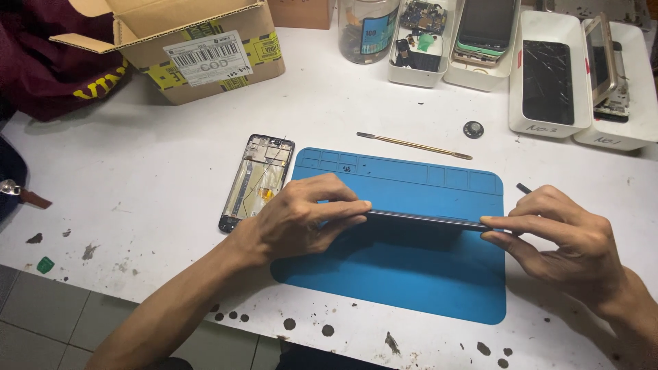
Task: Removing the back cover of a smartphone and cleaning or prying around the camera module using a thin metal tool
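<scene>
While pinching the thin dark slab [425, 220] edge-on over the blue mat [411, 288], keep both grips soft and even. Left hand [301, 219]: fingers and thumb closed on the left end of the slab. Right hand [562, 236]: fingertips closed on the right end, with a small dark tip [524, 187] poking out just behind; cannot tell what kind of tool. Slab held level, just above the middle of the mat, long side running left to right. Best, probably, to press on the edges only, with no bending or twisting. Good to stay low over the mat, for a soft landing after a slip. Just left of the mat, an open phone frame [257, 181] lying flat on the white table [137, 178]. Farther off, a thin stick tool [415, 145], then a cardboard box [199, 51] and white trays [548, 127] with old phones.
</scene>
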